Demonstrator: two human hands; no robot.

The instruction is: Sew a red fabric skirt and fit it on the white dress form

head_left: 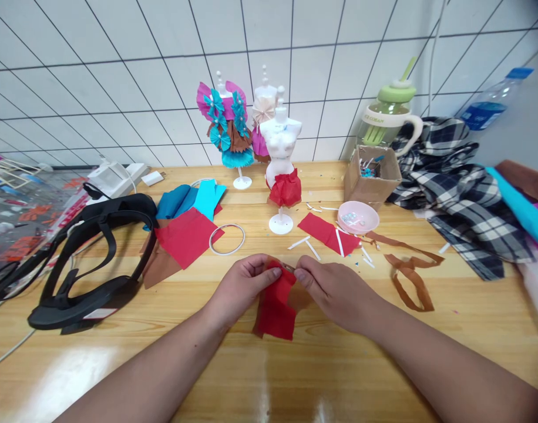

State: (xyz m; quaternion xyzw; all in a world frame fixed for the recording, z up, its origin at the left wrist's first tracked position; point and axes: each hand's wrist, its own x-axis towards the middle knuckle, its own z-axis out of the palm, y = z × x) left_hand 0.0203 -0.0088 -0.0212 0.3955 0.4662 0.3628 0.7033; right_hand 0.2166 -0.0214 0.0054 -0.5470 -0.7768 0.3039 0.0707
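Observation:
Above the tabletop, my left hand [251, 279] pinches a piece of red crepe paper [275, 314] between thumb and fingers. The paper hangs down with an uneven lower edge, and a brown layer shows behind its left side. My right hand [328, 288] is closed at the paper's upper right corner. A small thin thing sticks out of its fingers toward the paper; its kind is too hidden to tell. Behind my hands stands a white mini dress form [281, 144] with red crepe paper [285, 188] gathered round its hips.
Red sheets [187, 235], a ring [227, 239] and a black headset [97, 264] lie left. A pink dish [358, 217], cardboard box [372, 176], brown strips [412, 288] and plaid cloth [463, 194] are right. A decorated dress form [229, 123] stands behind.

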